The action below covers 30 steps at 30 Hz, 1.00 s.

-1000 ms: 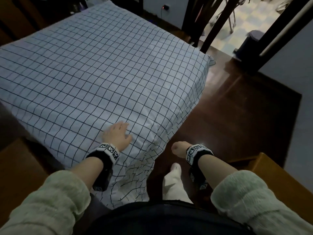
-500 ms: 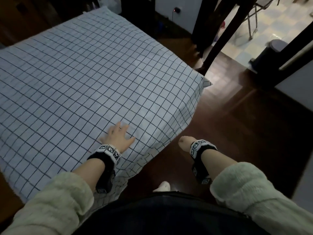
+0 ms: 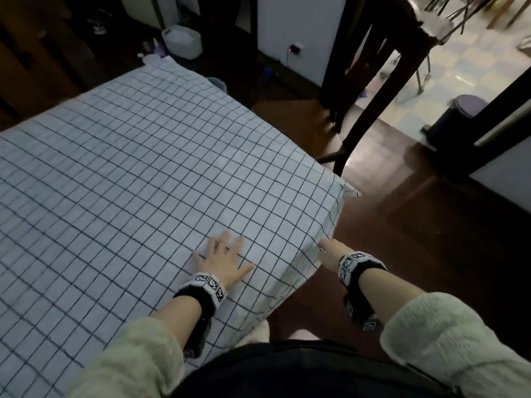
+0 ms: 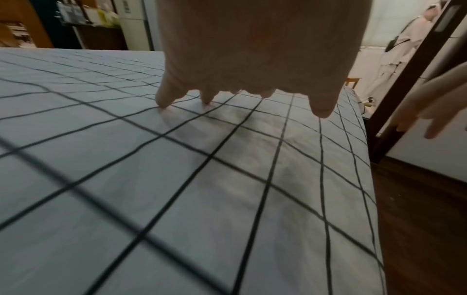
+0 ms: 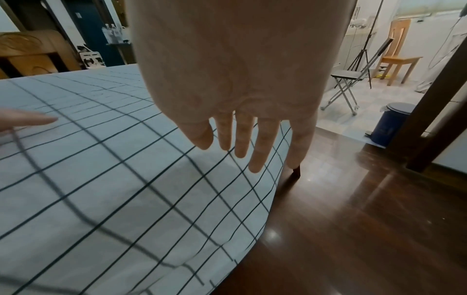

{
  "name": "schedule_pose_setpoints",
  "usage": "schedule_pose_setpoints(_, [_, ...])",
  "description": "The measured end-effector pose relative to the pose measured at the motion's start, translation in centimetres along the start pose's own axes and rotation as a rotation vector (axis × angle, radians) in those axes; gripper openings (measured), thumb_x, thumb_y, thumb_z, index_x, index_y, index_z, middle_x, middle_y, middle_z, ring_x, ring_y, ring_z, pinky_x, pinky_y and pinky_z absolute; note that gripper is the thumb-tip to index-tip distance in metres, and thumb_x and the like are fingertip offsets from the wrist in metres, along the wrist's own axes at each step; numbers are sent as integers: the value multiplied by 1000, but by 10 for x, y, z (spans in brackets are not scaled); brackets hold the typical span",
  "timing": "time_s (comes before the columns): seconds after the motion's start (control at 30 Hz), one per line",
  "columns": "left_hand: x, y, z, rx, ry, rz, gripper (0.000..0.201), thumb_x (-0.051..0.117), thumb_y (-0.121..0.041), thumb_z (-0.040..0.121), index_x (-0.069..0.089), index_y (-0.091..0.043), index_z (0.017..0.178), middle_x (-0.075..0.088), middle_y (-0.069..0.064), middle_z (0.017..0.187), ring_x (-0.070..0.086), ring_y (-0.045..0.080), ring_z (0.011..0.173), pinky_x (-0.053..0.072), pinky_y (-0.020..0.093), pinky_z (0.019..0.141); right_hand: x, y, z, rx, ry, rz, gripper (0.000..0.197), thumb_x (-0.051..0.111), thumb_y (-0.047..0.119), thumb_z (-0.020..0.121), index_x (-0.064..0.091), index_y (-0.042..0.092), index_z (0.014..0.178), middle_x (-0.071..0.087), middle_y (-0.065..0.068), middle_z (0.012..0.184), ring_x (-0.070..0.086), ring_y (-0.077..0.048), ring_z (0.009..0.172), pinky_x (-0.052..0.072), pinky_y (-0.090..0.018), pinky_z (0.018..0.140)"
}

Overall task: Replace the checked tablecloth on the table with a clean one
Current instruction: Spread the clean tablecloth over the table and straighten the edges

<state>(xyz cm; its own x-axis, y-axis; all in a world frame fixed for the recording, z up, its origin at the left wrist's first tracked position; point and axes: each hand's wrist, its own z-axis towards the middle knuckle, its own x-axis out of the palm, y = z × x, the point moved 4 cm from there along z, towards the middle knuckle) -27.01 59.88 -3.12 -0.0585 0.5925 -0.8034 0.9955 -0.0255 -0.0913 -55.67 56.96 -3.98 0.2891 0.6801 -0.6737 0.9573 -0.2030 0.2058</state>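
A white tablecloth with a thin black check covers the whole table and hangs over its near and right edges. My left hand lies flat on the cloth near the front right corner, fingers spread; the left wrist view shows its fingertips touching the fabric. My right hand is at the table's right edge, beside the hanging cloth. In the right wrist view its fingers are straight and hold nothing, just above the cloth's edge.
A dark wooden chair stands beyond the table's far right corner. A pedal bin sits by the doorway to a tiled room, where a folding stool and a wooden chair stand. Dark polished floor lies to the right.
My view has tilted up and along the table. The right hand rose from a curled pose below the table edge to the cloth's right edge, fingers straightened. The left hand stayed flat on the cloth.
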Motion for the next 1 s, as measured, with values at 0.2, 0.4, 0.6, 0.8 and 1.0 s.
schedule_pose_setpoints(0.2, [-20,-27,40,45,-119,-71,62,28,-58,94,17,-34,150,9,-5,160,5,22,147,12,45,119,-58,-24,32,48,-212,-72,24,33,29,97,53,17,92,64,-8,96,61,-28,80,52,-34,74])
schedule_pose_setpoints(0.4, [-53,-72,92,37,-286,-156,52,35,-43,96,31,-24,144,27,0,152,24,19,140,21,36,116,-114,-65,89,132,-365,100,32,36,33,97,47,19,123,60,-8,115,60,-31,99,45,-38,80])
schedule_pose_setpoints(0.6, [-68,-132,141,-106,-365,-184,50,39,-41,94,39,-23,141,32,3,150,26,19,138,22,37,116,-134,-116,152,302,-32,350,83,56,50,87,14,13,148,30,-21,146,42,-42,127,39,-45,102])
schedule_pose_setpoints(0.8, [-68,-168,158,-330,-288,-224,59,39,-39,94,24,-27,150,21,5,156,17,24,143,19,42,117,-145,-136,216,264,219,832,103,74,27,59,24,9,147,43,-17,139,51,-34,120,45,-45,100])
schedule_pose_setpoints(1.0, [-58,-181,138,-447,-246,-294,57,37,-40,96,24,-26,150,20,-1,157,17,20,144,17,40,118,-146,-130,236,265,446,981,48,60,43,84,57,16,123,61,-8,109,63,-28,86,52,-39,77])
